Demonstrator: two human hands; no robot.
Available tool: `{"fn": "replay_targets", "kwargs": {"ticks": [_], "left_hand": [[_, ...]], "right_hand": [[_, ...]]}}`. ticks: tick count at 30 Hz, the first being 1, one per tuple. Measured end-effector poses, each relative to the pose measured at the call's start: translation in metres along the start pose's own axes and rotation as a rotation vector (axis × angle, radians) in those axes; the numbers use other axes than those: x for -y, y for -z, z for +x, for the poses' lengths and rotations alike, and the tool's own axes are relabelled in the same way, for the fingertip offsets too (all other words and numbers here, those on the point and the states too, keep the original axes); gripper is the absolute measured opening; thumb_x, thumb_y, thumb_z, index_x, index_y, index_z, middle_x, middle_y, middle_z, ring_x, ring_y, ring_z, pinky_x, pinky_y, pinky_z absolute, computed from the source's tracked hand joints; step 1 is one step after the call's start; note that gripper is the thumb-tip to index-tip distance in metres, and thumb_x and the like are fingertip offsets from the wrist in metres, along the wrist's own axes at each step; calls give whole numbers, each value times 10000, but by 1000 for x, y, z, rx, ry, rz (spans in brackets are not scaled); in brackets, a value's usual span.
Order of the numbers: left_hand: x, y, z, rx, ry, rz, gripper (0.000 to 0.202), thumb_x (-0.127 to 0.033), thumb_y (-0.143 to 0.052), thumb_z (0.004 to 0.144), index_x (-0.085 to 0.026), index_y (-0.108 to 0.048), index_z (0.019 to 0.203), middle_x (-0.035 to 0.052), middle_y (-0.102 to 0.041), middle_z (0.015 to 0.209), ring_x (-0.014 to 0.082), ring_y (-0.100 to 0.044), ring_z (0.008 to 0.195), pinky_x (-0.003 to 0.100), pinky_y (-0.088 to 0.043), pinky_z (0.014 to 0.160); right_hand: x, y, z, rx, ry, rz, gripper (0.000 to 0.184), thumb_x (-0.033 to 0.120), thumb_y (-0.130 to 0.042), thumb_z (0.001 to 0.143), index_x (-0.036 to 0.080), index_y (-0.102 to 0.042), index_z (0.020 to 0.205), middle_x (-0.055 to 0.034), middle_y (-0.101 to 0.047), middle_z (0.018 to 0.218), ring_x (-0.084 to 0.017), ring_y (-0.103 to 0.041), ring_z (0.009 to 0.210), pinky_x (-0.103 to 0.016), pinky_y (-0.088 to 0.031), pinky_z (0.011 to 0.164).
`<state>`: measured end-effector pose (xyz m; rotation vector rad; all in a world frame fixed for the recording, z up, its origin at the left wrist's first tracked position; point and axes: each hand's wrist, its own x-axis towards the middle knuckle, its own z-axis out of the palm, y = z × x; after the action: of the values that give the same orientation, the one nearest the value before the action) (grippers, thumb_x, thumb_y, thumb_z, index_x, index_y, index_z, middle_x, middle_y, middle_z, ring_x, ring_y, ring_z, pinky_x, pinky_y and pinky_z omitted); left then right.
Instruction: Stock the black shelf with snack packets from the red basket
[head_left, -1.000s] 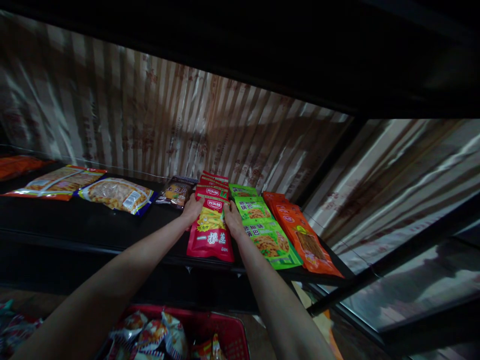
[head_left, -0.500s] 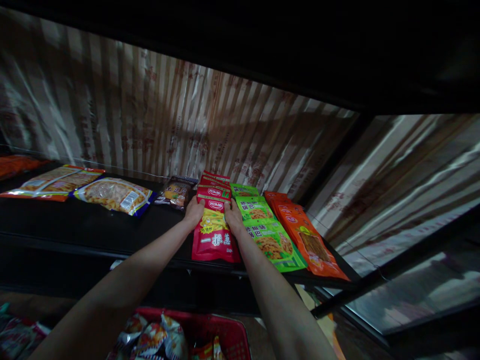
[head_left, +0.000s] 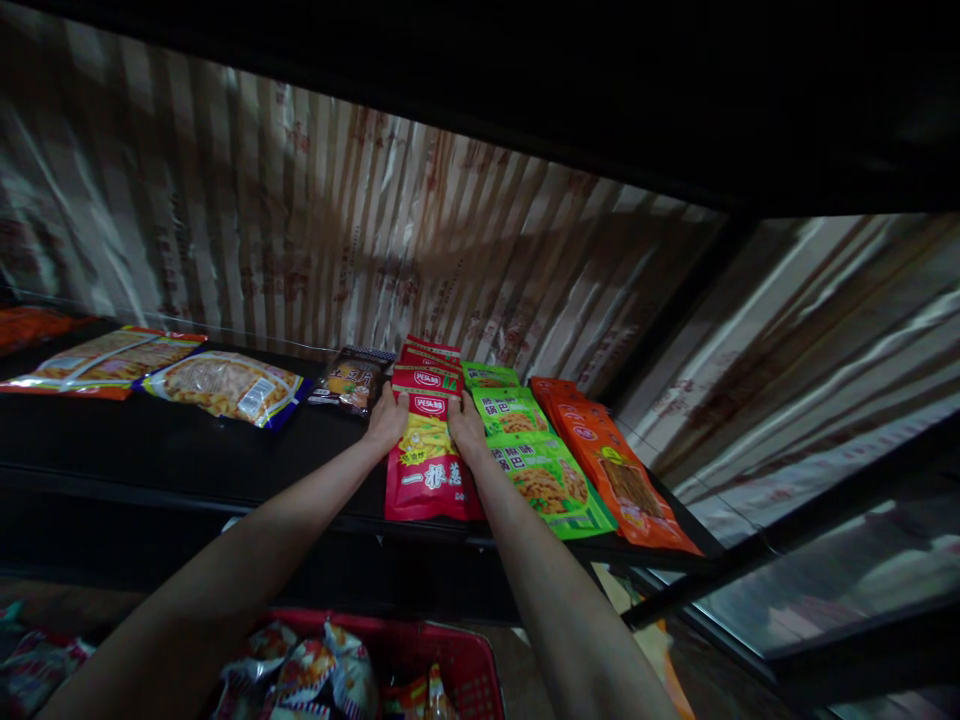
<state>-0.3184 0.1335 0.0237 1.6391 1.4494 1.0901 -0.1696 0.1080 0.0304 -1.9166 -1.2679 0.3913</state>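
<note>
A row of overlapping red snack bags (head_left: pixel 433 485) lies on the black shelf (head_left: pixel 187 455), the front one showing yellow sticks and white lettering. My left hand (head_left: pixel 387 418) grips the left edge of these bags, thumb on top. On the opposite edge, my right hand (head_left: pixel 467 428) holds them the same way, its fingers partly hidden. Just right of that hand are overlapping green snack bags (head_left: pixel 544 485), partly behind my forearm. A dark brown snack bag (head_left: pixel 351 382) lies close to my left hand.
Orange snack bags (head_left: pixel 630 490) lie at the shelf's right end, near a black post. Farther left are a clear-fronted snack bag (head_left: pixel 225 385) and another flat packet (head_left: pixel 105 362). Below stands a red basket (head_left: pixel 487 660) with packets inside. A dark upper shelf overhangs everything.
Both hands keep their hold on the red bags, which lie in nearly the same place. The view has shifted very slightly.
</note>
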Motion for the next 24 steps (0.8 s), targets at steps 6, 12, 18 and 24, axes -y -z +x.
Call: {"fn": "replay_targets", "kwargs": {"ticks": [6, 12, 18, 24], "left_hand": [[0, -1, 2, 58, -22, 42, 490, -326, -291, 938, -94, -365, 1363, 172, -535, 1318, 247, -498, 1227, 330, -374, 1002], [-5, 2, 2, 55, -39, 102, 522, -320, -267, 944, -45, -319, 1384, 207, -522, 1319, 272, -499, 1223, 342, -363, 1001], [-7, 9, -3, 45, -69, 139, 556, -343, -242, 953, -13, -281, 1398, 226, -472, 1360, 279, -472, 1250, 345, -358, 1009], [-6, 19, -20, 27, -230, 114, 482, -301, -255, 951, -47, -392, 1337, 192, -523, 1320, 245, -489, 1233, 334, -349, 1039]], "right_hand": [[-1, 0, -4, -43, 23, 10, 591, 417, -293, 912, 95, -341, 1405, -168, -498, 1356, -273, -459, 1261, -426, -325, 1064], [3, 1, -9, -162, 183, -75, 579, 355, -273, 912, 59, -306, 1409, -173, -430, 1410, -249, -393, 1309, -410, -276, 1097], [2, 13, -49, -207, 425, -174, 583, 411, -272, 916, 104, -324, 1409, -132, -312, 1486, -241, -227, 1393, -452, -211, 1124], [1, 14, -108, -42, 637, -379, 544, 432, -414, 887, 250, -378, 1398, -14, -222, 1536, -267, -18, 1434, -511, -98, 1140]]}}
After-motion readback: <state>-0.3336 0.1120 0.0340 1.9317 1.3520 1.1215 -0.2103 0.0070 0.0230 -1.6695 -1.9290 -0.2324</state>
